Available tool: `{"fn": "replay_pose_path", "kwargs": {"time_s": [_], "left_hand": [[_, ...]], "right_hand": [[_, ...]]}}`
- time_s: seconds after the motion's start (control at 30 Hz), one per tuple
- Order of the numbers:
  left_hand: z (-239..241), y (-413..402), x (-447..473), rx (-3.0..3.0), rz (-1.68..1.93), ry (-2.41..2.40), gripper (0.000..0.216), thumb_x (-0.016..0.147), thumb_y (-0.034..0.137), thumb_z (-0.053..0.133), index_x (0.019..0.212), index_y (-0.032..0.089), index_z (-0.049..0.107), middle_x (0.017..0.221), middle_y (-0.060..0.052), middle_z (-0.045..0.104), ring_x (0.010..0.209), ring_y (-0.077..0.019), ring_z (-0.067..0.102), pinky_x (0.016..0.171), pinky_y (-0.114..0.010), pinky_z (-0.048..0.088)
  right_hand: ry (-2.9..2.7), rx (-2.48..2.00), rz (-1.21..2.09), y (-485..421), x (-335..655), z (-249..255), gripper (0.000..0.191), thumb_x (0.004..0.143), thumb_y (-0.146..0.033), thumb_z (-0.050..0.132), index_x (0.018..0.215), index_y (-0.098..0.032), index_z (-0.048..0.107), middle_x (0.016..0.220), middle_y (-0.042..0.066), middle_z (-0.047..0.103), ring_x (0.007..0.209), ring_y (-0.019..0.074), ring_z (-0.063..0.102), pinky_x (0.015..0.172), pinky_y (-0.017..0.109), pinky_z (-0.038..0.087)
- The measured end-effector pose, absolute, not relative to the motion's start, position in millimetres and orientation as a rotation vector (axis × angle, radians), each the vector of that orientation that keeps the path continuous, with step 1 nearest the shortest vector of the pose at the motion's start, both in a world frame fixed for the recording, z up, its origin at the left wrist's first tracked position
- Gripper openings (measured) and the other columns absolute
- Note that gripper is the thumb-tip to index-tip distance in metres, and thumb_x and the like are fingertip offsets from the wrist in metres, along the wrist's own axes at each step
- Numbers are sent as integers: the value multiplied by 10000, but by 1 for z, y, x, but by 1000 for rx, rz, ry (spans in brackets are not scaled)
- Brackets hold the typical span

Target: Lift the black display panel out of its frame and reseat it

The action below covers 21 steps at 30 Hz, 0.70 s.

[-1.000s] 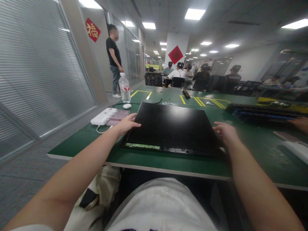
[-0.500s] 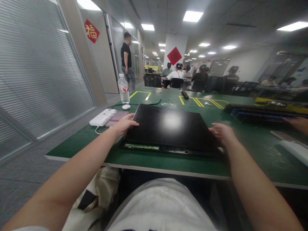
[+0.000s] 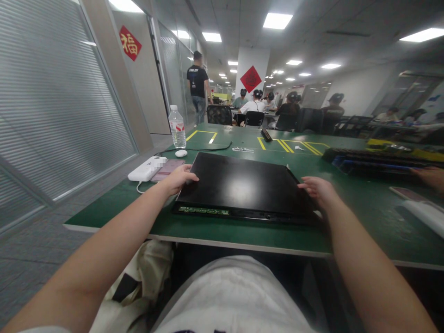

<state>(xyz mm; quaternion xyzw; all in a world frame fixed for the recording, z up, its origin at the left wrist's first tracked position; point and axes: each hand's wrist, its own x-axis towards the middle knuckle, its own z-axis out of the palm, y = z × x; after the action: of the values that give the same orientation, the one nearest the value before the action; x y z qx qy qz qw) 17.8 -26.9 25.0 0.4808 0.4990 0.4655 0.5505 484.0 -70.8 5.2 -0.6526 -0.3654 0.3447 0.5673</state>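
Observation:
A black LCD screen panel with a glossy reflection lies over a black frame on the green table. Along the frame's near edge a green circuit board strip is exposed. My left hand grips the panel's left edge, thumb on top and fingers partly hidden beneath. At the opposite side, my right hand has its fingertips against the panel's right edge, fingers bent together; its thumb is hard to make out. Between panel and frame at the far right corner, a narrow strip of frame shows.
Left of the panel are a white power bank with a cable, a phone, a white earbud case and a water bottle. At right, another person's hand is by dark parts. A person stands beyond.
The panel's far edge has dropped slightly toward me, and its right corner has moved a little left, showing more frame. Both hands keep their places. The person beyond has turned and walked right.

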Motion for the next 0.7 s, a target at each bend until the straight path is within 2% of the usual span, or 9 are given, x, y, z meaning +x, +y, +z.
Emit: {"fn": "replay_pose_path", "kwargs": {"time_s": [0.3,0.47,0.6,0.7], "left_hand": [[23,-27,17,1171,1093,1215,503,427,63,793,885,210,646,759,-28,765,701,-264,737,589,-336,573],[23,-28,17,1204,1076,1197,509,443,80,815,918,182,663,779,-25,771,689,-240,737,596,-322,569],[22,-28,17,1211,1067,1181,520,463,63,822,949,176,673,793,-29,786,696,-231,745,624,-319,577],[22,-29,17,1210,1059,1172,503,476,44,825,940,177,684,808,-33,799,727,-232,756,661,-322,588]], "right_hand": [[-940,-1580,700,-70,482,3,195,578,-232,670,769,-194,674,630,74,705,438,92,385,391,222,263],[-979,-1648,604,-71,480,5,190,588,-262,635,752,-174,672,637,80,705,447,92,403,430,235,301],[-1035,-1742,520,-73,480,5,207,601,-280,627,764,-179,706,680,79,725,509,126,491,492,261,367],[-1098,-1829,424,-73,481,5,195,590,-269,647,751,-202,735,712,63,735,658,187,603,590,293,431]]}}
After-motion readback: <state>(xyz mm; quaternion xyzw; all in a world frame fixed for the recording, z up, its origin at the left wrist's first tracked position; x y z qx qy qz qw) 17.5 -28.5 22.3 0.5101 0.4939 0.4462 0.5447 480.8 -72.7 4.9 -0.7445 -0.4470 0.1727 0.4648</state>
